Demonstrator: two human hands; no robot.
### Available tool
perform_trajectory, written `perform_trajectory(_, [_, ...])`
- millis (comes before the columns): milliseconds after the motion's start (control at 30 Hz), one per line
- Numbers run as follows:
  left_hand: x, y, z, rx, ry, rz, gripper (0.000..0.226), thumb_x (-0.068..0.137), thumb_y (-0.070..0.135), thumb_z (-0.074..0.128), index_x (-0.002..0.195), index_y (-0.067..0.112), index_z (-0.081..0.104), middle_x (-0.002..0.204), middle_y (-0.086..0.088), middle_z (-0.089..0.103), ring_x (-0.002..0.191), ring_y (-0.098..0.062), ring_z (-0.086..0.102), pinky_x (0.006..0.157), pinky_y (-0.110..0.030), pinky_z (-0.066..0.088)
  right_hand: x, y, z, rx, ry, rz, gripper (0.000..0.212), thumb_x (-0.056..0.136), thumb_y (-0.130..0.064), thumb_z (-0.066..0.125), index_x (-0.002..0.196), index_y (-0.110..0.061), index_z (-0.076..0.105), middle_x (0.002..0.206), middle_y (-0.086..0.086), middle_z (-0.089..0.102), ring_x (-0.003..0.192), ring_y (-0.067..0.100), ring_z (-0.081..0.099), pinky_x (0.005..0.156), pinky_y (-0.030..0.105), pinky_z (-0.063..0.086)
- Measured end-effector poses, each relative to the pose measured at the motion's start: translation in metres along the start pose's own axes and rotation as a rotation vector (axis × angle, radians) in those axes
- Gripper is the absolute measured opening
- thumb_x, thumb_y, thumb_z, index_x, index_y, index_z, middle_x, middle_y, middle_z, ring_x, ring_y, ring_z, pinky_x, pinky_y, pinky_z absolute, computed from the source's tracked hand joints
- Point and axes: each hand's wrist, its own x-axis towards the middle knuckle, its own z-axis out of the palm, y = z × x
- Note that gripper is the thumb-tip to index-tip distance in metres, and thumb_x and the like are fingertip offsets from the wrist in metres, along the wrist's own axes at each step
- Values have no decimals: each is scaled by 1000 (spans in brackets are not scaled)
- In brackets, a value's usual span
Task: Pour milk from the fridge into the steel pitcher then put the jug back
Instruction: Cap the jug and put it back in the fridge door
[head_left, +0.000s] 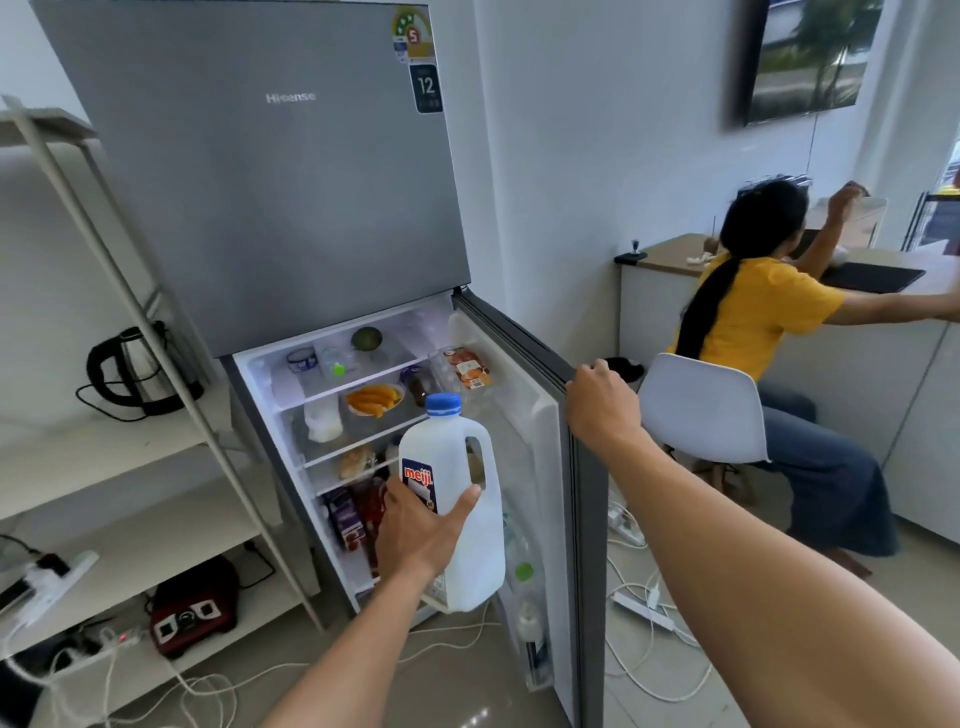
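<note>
A white plastic milk jug (457, 457) with a blue cap and a "meiji" label is upright in front of the open lower compartment of the grey fridge (280, 182). My left hand (415, 535) grips the jug around its body from below and the left. My right hand (597, 400) holds the top edge of the open fridge door (576, 519), which swings out to the right. No steel pitcher is in view.
Fridge shelves hold food, bottles and cartons. A white shelf unit (171, 441) at the left carries a kettle (140, 369). Cables and power strips (644, 613) lie on the floor. A person in a yellow shirt (753, 312) sits on a white chair at the right counter.
</note>
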Motion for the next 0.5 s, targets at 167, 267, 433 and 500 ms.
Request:
perform_trajectory(167, [7,-18,-5,-26,8,-35,79,62,76,71,106,21,35,111,0,56,95,-26,59,77,-37,51,-19,-19,15,33,224,-242,45,96,-21,46,136,-3,40,144,23,35,137,41,25,113,55,23])
perform_trajectory(267, [13,-34,-6,-56,1,-50,86,61,78,68,114,18,38,112,0,56,96,-27,61,78,-39,54,-32,-47,26,309,-148,-413,45,101,-33,39,141,-13,38,139,11,46,126,29,46,104,45,40])
perform_trajectory(433, [40,-59,-1,-130,-102,-73,100,50,87,65,124,28,33,119,6,60,104,-26,63,88,-45,55,-32,-85,75,478,-518,-278,41,98,-45,44,131,-21,49,120,3,63,105,23,61,93,41,51])
perform_trajectory(500, [54,-74,4,-184,-148,-88,99,48,88,67,122,31,34,118,8,62,103,-23,65,89,-48,56,-23,-95,98,463,-521,-252,38,96,-43,49,129,-24,49,114,0,64,98,20,62,90,40,52])
